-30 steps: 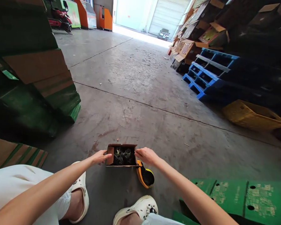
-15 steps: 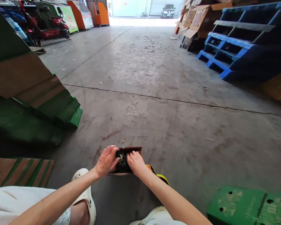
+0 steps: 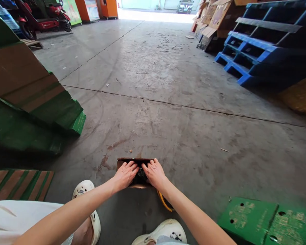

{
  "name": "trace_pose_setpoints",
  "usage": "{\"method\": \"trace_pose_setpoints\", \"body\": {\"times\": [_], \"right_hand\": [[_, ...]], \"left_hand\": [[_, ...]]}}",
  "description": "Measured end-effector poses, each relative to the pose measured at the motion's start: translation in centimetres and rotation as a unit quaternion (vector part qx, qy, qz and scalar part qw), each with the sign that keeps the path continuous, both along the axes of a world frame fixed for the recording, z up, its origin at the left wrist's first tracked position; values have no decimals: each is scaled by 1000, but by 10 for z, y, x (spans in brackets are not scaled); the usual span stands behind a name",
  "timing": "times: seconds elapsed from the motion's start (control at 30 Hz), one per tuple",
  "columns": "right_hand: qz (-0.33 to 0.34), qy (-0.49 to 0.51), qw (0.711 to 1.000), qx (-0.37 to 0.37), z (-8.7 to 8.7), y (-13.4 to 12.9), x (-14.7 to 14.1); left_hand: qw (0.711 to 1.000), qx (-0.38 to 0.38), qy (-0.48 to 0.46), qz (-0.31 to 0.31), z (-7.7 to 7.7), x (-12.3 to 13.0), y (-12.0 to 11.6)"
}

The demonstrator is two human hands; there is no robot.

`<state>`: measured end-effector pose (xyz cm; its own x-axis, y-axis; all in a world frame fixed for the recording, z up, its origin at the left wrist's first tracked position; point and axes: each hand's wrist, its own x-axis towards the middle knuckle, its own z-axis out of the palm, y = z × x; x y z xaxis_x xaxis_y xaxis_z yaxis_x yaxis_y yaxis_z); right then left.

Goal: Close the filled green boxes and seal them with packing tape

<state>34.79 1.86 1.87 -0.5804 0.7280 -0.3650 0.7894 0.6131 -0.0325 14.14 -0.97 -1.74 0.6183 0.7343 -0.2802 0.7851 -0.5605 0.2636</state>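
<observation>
A small open cardboard box (image 3: 136, 186) sits on the concrete floor between my feet. Inside it lies dark, shiny material (image 3: 142, 175), possibly a black plastic bag; its kind cannot be made out. My left hand (image 3: 126, 174) reaches over the box's left part, fingers extended and tips on or just above the dark contents. Across from it, my right hand (image 3: 153, 173) leans over the right side, fingers apart and pointing inward. Both hands' fingertips are partly hidden in the opening. A yellow-orange curved object (image 3: 165, 203) lies under my right forearm, mostly covered.
Green-and-brown cardboard (image 3: 38, 88) leans at the left, with a striped flat piece (image 3: 20, 185) below. A green box (image 3: 267, 217) stands at lower right. Blue pallets (image 3: 250, 51) and cardboard boxes (image 3: 216, 17) are at the right back. A red scooter (image 3: 44, 23) stands far left.
My left hand has moved right and down onto the box's opening. My right hand has shifted slightly right and up. The view has tilted downward a little.
</observation>
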Motion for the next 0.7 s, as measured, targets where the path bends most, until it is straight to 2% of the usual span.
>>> {"method": "trace_pose_setpoints", "body": {"times": [0.13, 0.27, 0.47, 0.57, 0.7], "right_hand": [[-9, 23, 1000, 5, -5, -3, -2], [8, 50, 998, -47, 7, 8, 17], [-105, 102, 989, -37, 29, 16, 34], [-101, 89, 990, -28, 28, 15, 32], [-71, 53, 996, 5, 15, 8, 23]], "left_hand": [[1000, -19, -2, 20, 2, 2, 2], [999, -15, -12, 36, 1, 0, 7], [1000, -26, 0, 14, -4, 2, 15], [999, -24, -12, 17, -9, 2, 15], [999, -6, -33, 24, -17, 1, 12]]}}
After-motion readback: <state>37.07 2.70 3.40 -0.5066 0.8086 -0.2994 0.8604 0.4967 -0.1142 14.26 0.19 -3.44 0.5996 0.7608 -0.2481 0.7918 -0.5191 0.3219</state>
